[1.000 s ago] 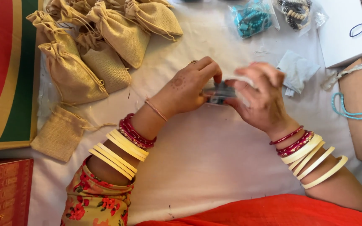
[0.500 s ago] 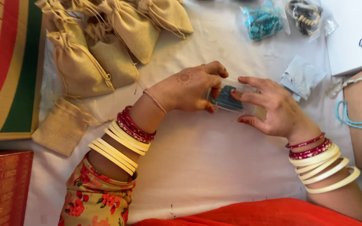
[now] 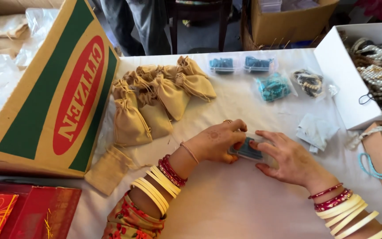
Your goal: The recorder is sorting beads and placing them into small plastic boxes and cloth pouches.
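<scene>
Both hands met at centre frame, low on the white-clothed table (image 3: 226, 203). Left hand (image 3: 215, 144) came in from the lower left, fingers curled over the left end of a small clear packet (image 3: 247, 149) of blue beads; grip narrow, pinching the packet's edge. Right hand (image 3: 288, 161) came in from the lower right, fingertips pressed on the packet's right end; grip likewise closed on the packet, thumb hidden, so how firm could not be told. Packet lay flat on or just above the cloth, between the two hands; contact with the cloth not clear. Stacked cream and red bangles (image 3: 162, 186) sat on both wrists. Upper centre: a heap of tan drawstring pouches (image 3: 155, 102), one flat pouch (image 3: 109, 170) apart at lower left of the heap. Upper right of centre: two more blue packets (image 3: 239, 64), a turquoise one (image 3: 273, 87), a dark one (image 3: 308, 82), an empty clear bag (image 3: 317, 130) just right of the hands. White box (image 3: 345, 88) of bracelets at the right edge; large printed carton (image 3: 54, 102) at left. Risk, judged: the packet was small and slick, held only at its ends, so a pull from either side could pop it open and scatter beads over the cloth. Loose bangles could slide down and drag the empty bag or nearby packets. A slipped packet could be lost among similar ones above.
</scene>
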